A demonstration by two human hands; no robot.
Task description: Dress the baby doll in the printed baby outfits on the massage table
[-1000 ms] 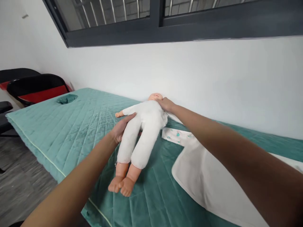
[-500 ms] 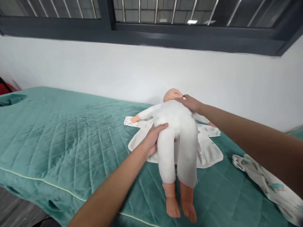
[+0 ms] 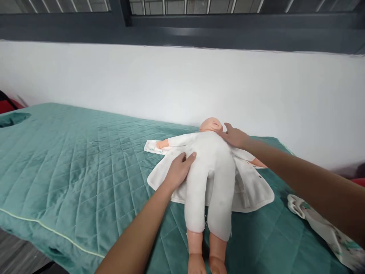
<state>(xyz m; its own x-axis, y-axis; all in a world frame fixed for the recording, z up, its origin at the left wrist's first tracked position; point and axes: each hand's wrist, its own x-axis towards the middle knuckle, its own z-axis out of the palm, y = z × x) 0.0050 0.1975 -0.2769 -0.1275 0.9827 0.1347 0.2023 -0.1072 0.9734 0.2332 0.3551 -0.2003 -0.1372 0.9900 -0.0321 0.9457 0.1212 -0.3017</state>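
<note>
A baby doll (image 3: 212,152) with a white cloth body lies face up, feet towards me. Beneath it a white baby shirt (image 3: 252,190) is spread out, with a printed sleeve reaching out under the doll's hand at the left. My left hand (image 3: 179,169) grips the side of the doll's hip, thumb on top; its other fingers are partly hidden. By the doll's neck and shoulder is my right hand (image 3: 235,137), its raised finger apart from the others, which touch the shoulder.
A green quilted cover (image 3: 85,163) lies over the bed, against a white wall (image 3: 114,80) under a dark window frame (image 3: 213,34). Printed white baby clothing (image 3: 325,228) lies at the right, partly behind my right forearm. Something red (image 3: 5,106) is at the far left.
The doll has come down flatter onto the shirt, its legs nearer to me. My right hand has loosened at its shoulder, and my left hand has shifted slightly outward. The view has tilted down.
</note>
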